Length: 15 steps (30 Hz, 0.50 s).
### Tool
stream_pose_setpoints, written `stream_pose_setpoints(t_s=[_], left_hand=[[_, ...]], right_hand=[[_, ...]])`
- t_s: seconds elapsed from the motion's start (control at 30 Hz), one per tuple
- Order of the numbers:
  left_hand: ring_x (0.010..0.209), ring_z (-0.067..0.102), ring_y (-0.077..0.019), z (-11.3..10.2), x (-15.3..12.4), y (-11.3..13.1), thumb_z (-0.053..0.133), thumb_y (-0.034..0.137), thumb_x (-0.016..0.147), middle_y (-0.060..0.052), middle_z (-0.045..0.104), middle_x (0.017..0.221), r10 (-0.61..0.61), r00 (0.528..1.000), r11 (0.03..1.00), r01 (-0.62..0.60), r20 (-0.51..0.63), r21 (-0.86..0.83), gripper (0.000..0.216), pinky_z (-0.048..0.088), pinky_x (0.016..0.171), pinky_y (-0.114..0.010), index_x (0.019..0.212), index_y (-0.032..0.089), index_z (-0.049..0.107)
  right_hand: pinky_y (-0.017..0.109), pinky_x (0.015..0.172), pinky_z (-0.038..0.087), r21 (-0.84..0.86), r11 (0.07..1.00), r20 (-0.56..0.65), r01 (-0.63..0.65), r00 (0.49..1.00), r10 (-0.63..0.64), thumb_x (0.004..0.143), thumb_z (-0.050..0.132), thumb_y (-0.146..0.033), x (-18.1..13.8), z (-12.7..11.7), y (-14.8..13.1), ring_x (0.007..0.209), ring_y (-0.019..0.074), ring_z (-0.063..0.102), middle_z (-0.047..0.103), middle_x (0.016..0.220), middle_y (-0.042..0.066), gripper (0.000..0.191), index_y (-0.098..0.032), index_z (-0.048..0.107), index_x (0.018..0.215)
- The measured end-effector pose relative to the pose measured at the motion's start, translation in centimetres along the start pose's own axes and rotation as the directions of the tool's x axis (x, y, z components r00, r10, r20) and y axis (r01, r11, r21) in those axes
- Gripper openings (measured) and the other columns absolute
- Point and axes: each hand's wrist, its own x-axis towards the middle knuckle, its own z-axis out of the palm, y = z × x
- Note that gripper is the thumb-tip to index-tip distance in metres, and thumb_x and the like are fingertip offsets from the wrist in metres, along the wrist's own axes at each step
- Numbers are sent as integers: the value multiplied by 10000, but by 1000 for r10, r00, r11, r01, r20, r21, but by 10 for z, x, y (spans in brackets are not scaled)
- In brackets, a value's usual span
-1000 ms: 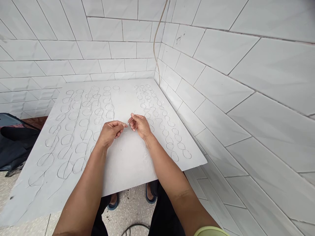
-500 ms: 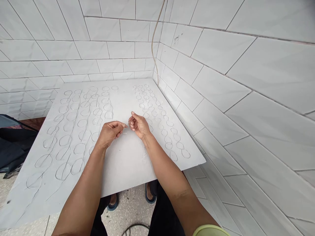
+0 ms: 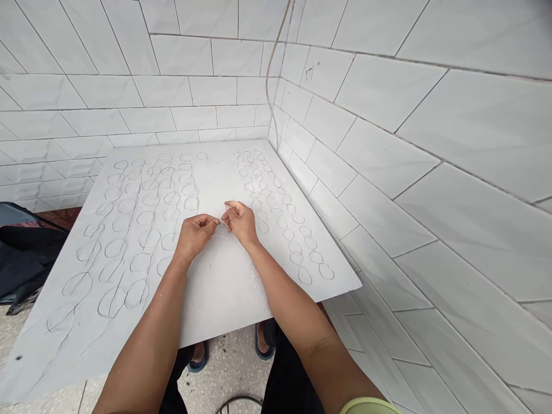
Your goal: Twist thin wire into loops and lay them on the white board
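Both hands meet over the middle of a white board [image 3: 224,287]. My left hand [image 3: 194,234] is closed in a pinch on one end of a thin clear wire [image 3: 219,224]. My right hand [image 3: 240,221] pinches the other end, fingertips almost touching the left hand's. The wire is very fine and hard to see between the fingers. Rows of larger wire loops [image 3: 138,218] lie on the board to the left of my hands, and rows of smaller wire loops [image 3: 280,218] lie to the right.
The board sits in a corner of white tiled walls [image 3: 388,144]. A thin cord [image 3: 271,75] hangs down the corner. A dark bag [image 3: 21,253] lies on the floor at the left. My feet in sandals [image 3: 263,345] show under the board's near edge.
My two hands have drawn closer together, so the fingertips now nearly touch. The right hand has turned inward and down a little.
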Motion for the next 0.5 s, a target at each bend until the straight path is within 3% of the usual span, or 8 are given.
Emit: stream_pose_setpoints(t_s=[0.23,0.37,0.5], left_hand=[[476,310,-102,-1,-2,1,727,399,785,22,461,533,5,995,999,-9,100,39,269,209,469,-269,611,199,679],[501,382,-116,-1,1,-2,713,379,798,12,506,569,30,1000,999,-30,-6,17,209,270,480,-268,690,200,715],[512,429,-126,-2,3,-4,708,371,802,4,536,582,31,990,1000,-31,-136,6,210,315,484,-269,681,199,699]], right_hand=[[209,483,427,-115,992,23,56,998,-54,960,514,-340,2,-5,4,512,89,509,628,679,-22,276,-205,708,1102],[212,435,415,-100,995,39,25,999,-21,963,532,-438,2,-8,-1,536,106,548,655,725,8,306,-201,699,1062],[216,440,439,-135,991,218,-7,975,37,923,594,-418,-2,-10,-8,551,113,584,681,740,31,247,-192,692,897]])
